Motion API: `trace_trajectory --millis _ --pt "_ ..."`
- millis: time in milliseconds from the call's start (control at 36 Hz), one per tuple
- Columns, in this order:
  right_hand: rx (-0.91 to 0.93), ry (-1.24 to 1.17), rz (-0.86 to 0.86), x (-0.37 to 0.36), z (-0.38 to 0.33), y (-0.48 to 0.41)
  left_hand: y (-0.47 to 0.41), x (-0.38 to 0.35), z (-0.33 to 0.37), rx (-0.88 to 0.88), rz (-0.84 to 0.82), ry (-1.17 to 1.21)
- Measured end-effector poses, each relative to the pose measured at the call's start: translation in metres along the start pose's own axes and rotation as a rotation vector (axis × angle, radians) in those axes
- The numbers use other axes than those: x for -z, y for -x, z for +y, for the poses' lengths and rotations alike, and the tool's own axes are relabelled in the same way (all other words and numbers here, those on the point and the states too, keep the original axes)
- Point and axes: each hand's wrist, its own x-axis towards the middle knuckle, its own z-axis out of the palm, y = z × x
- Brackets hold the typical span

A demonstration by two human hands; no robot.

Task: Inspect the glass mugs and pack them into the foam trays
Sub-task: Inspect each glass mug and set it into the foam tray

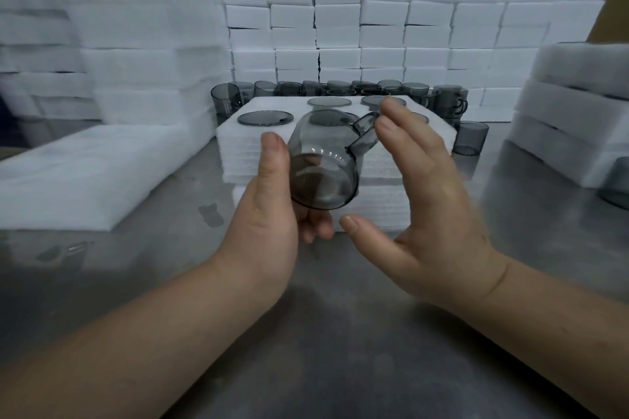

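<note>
Mug (323, 163) tipped — base nearest, handle seemingly right.

No text, label, brand or number can be read. Nothing legible is seen on the glass mug (323, 173), the foam trays (235, 146) or the desk (340, 333).

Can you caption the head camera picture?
Left hand holds a grey glass mug near a foam tray; right hand open beside it.

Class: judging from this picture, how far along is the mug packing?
Done: at least three packed mugs sit in the tray. In hand: the left hand holds a tilted mug, right hand open beside it. Left: a row of loose mugs behind the tray.
</note>
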Motion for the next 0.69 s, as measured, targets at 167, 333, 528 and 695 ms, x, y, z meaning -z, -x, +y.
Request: trace_trajectory --millis 167,333,528,695 --pt "-0.002 0.029 -0.031 -0.0002 -0.0001 0.0003 0.0006 -0.008 0.007 0.03 -0.024 0.074" --pt "-0.018 0.036 -0.037 -0.0017 0.0016 0.0008 0.0003 -0.0097 0.0072 0.147 -0.102 0.154" --pt "-0.022 0.044 -0.038 -0.0017 0.0021 0.0014 -0.0001 -0.0097 0.0055 0.223 -0.156 0.189" --pt "-0.028 0.017 -0.019 -0.0014 0.0011 0.0009 -0.0008 -0.0068 0.0038 0.319 -0.267 0.225"
